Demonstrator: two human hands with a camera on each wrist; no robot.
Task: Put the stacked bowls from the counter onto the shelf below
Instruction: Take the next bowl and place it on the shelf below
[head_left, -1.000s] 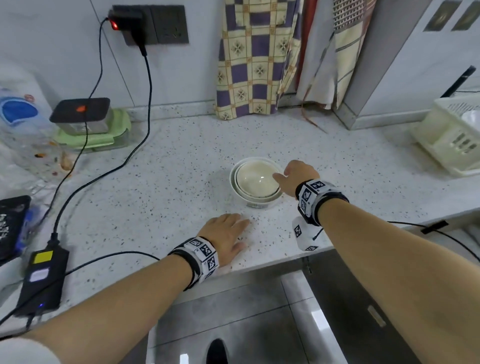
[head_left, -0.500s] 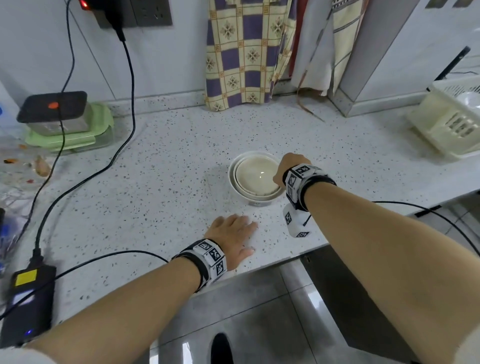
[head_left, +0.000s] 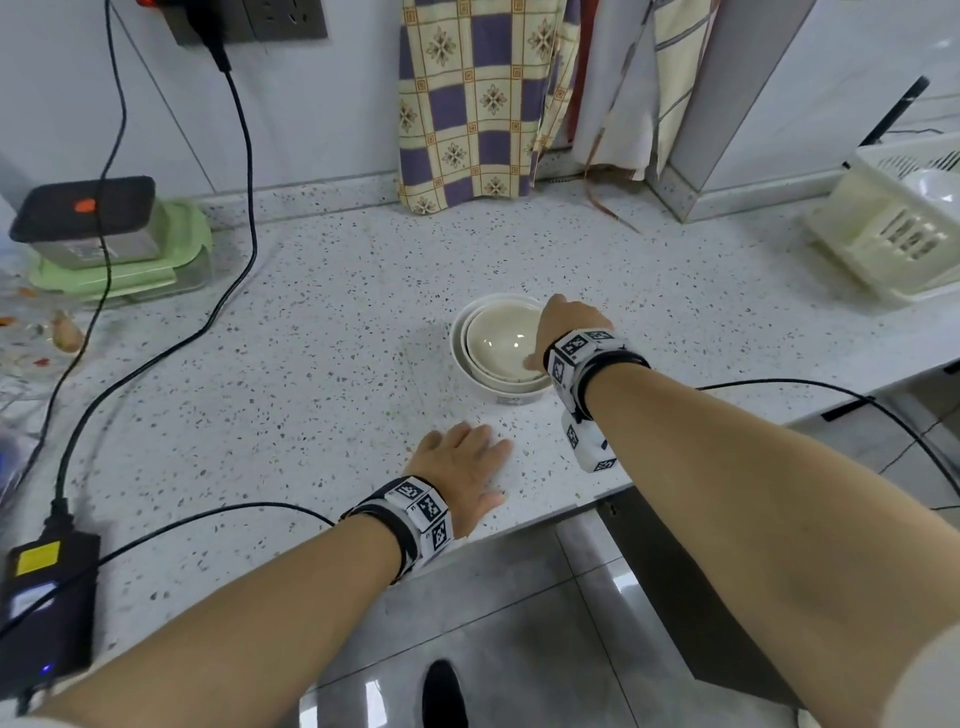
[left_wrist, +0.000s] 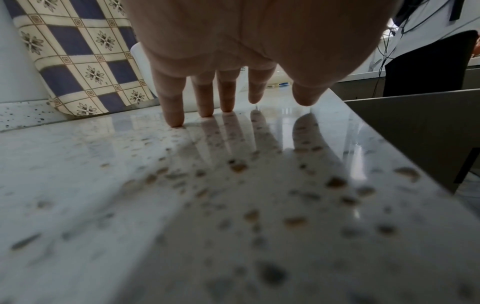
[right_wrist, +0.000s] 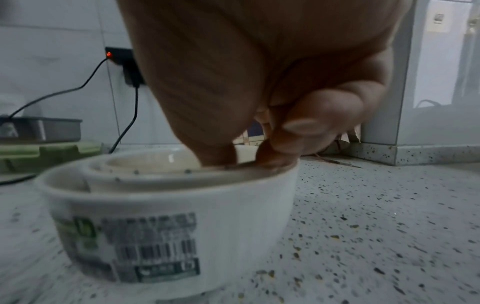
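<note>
- Speckled stone counter (head_left: 311, 395) right under me, and my left hand (head_left: 462, 467) lies flat on it near the front edge, fingers (left_wrist: 171, 111) straight, holding nothing, just bracing.
- Next out, the stacked bowls (head_left: 498, 348): smaller ones nested inside a bigger white one with a barcode label (right_wrist: 145, 246) on its wall, sitting on the counter just beyond my left hand, not lifted yet as far as I can see.
- My right hand (head_left: 563, 325) is on the stack's right rim, thumb (right_wrist: 215, 152) dipped inside and fingertips (right_wrist: 298, 131) curled over the outer edge, pinching the rim.
- These look like glazed ceramic, so I reckon stiff, slick, fairly heavy as a stack, and chippable; the inner bowls could rattle or slide if I tilt.
- Best hold, I judge, is this rim pinch on the outer bowl, kept level, maybe with my left hand under the base on the way down.
- Farther back, a black cable (head_left: 244, 208) and a green-lidded container (head_left: 130, 270) to the left, a cream basket (head_left: 893, 228) to the right, checked cloth (head_left: 467, 104) on the wall.
- Shelf below: not in view.
</note>
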